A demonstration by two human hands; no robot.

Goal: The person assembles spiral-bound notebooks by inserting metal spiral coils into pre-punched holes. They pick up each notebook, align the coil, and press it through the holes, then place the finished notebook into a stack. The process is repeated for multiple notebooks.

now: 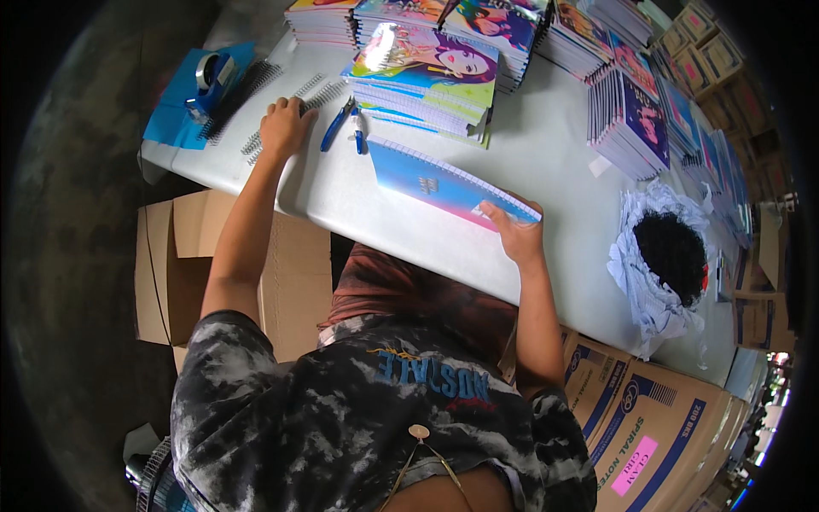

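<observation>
My left hand (286, 128) rests at the left part of the white table, its fingers curled down over loose metal spiral binding coils (317, 90). Its fingertips are partly hidden, but they seem closed on a coil. In my right hand (517, 235) is an unbound notebook (431, 181) with a blue-to-pink cover. The thumb presses on the cover, and the punched edge faces away from me. Between my hands lie blue-handled pliers (333, 128) and a small blue and white tool (357, 132). Just beyond stands a stack of notebooks (426, 68) with illustrated covers.
A blue tape dispenser (209, 81) and dark coils (243, 101) lie on a blue sheet (166, 111) at far left. More notebook stacks (627, 119) line the back and right. Crumpled paper (631, 247) surrounds a black tangled heap (670, 252). Cardboard boxes (665, 410) stand below.
</observation>
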